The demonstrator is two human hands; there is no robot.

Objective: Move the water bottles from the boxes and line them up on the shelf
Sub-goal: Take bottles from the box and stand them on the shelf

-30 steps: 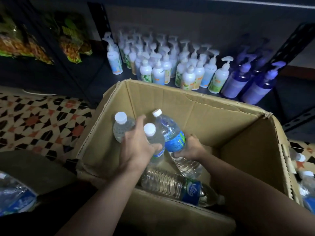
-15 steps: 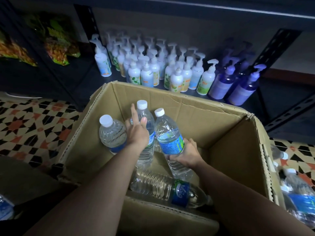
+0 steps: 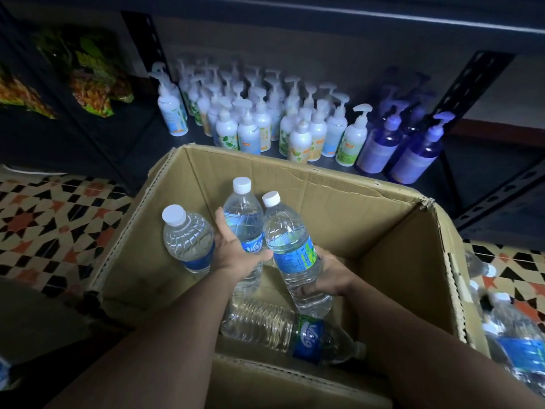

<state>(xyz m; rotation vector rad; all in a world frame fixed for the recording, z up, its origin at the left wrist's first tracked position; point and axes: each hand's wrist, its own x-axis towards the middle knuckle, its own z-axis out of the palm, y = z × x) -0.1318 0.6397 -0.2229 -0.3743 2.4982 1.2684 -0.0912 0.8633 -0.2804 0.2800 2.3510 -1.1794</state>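
An open cardboard box (image 3: pixel 392 231) sits on the floor in front of a dark shelf (image 3: pixel 472 160). My left hand (image 3: pixel 236 255) holds two clear water bottles at once above the box: one with a blue label (image 3: pixel 188 240) on its left and a taller one (image 3: pixel 244 219) under the fingers. My right hand (image 3: pixel 333 276) grips the lower half of a third bottle (image 3: pixel 292 249) with a blue-green label, held upright and leaning left. Another water bottle (image 3: pixel 283 329) lies on its side on the box bottom.
Several white pump bottles (image 3: pixel 300 131) and purple pump bottles (image 3: pixel 413 152) stand in rows on the shelf behind the box. Snack bags (image 3: pixel 91 75) sit on the shelf at left. More water bottles (image 3: pixel 513 346) lie on the patterned tile floor (image 3: pixel 44 219) at right.
Both hands have lifted their bottles a little higher in the box. The left fingers, spread before, now wrap round the middle bottle, and the view has shifted slightly.
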